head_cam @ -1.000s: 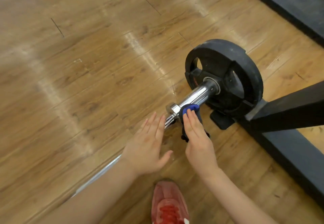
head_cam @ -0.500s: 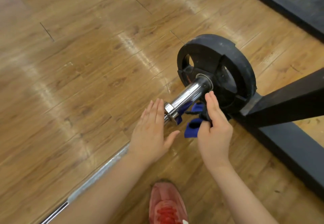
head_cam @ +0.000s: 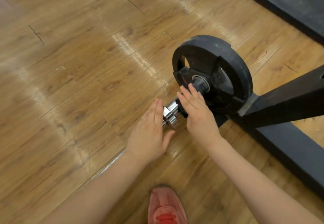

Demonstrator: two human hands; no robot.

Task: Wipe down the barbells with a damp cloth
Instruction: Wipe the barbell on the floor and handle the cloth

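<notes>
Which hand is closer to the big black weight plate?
The right hand: it lies on the chrome sleeve, fingertips almost at the weight plate. The left hand presses the sleeve's outer end, farther away.

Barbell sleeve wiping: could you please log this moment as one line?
left hand: open, beside sleeve end | right hand: fingers straight over sleeve | cloth: mostly hidden | plate: on sleeve

Glossy chromed metal barbell sleeve (head_cam: pixel 171 112), matt scuffed black weight plate (head_cam: pixel 228 51), shiny wood-grain floor (head_cam: pixel 78 66).
</notes>
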